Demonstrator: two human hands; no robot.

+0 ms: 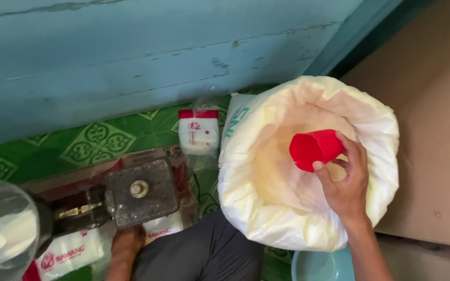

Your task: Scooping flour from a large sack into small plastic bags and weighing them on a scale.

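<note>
Holding one red cup [316, 148], the right hand [346, 183] closes its fingers around it inside the open mouth of one big white sack [266, 208]. The cup lies tilted on its side above the pale powder. The left hand [126, 244] rests low beside one grey metal block [140, 191]; whether it grips anything I cannot tell. Three small white packets with red print are on the green floor [100, 140], one packet [199, 132] near the sack.

A worn, pale blue plank wall [147, 57] fills the top. Below it lies a green patterned floor [97, 140]. A plain brown board [433, 114] stands at right, in soft daylight.
</note>
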